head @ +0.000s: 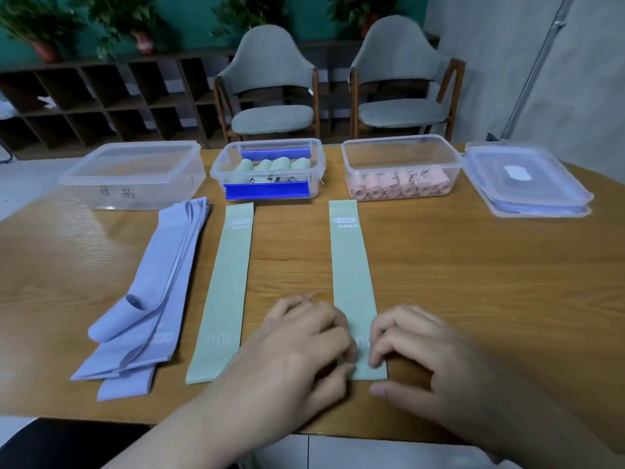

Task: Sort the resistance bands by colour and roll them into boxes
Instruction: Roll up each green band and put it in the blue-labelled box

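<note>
- The left hand (304, 336) and the right hand (411, 346) sit at the near end of a flat green band (351, 265). Their fingers are bent and pinch that end on both sides.
- This band lies straight on the wooden table (473, 282), pointing at the boxes.
- A second green band (228, 286) lies flat just left of it, not touching it.
- A pile of purple bands (155, 299) lies further left.
- At the back stand three clear boxes: an empty box (135, 174), a middle box (267, 169) with green rolls (274, 165), and a box (400, 167) with pink rolls (402, 186).
- Stacked lids (527, 181) lie on the far right.
</note>
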`<state>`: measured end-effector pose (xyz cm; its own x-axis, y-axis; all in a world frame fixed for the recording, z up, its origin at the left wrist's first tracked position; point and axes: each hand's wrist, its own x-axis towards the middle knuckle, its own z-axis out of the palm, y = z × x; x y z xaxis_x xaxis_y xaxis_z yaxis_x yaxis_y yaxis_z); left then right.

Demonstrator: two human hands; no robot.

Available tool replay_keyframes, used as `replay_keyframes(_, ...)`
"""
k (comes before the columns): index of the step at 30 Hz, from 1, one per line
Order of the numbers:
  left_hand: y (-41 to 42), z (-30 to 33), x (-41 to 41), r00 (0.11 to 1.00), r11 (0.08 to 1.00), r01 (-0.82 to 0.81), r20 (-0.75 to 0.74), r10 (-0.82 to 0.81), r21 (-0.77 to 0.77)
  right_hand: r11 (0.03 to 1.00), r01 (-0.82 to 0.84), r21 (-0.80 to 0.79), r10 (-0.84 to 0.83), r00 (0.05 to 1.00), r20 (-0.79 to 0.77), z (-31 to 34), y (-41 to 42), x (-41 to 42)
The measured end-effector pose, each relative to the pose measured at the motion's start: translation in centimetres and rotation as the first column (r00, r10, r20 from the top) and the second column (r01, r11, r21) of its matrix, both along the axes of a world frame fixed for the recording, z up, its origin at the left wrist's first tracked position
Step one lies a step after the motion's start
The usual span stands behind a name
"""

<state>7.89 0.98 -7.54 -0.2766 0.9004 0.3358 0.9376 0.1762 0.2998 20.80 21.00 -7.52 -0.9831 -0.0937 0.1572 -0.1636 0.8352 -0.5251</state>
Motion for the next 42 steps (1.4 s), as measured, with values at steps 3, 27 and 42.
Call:
replay_keyframes(3, -0.4, -0.7, 0.2, 0.997, 0.999, 0.011, -0.071, -0.014, -0.036, 1.000, -0.006, 0.028, 0.005, 1.000, 0.028, -0.6, 0.0, -0.1)
replay_keyframes(27, -0.3, -1.8, -0.2, 0.998, 0.995, -0.039, -0.040, 0.043, 0.087, 0.983, 0.148, 0.105, -0.129, 0.977, -0.168, -1.1, -1.3, -0.7)
replay_keyframes(42, -0.2, -1.5, -0.1, 0.996, 0.996, -0.088, -0.018, 0.089, 0.012, 0.987, 0.141, 0.076, -0.129, 0.981, -0.146, -1.1, -1.1, -0.9)
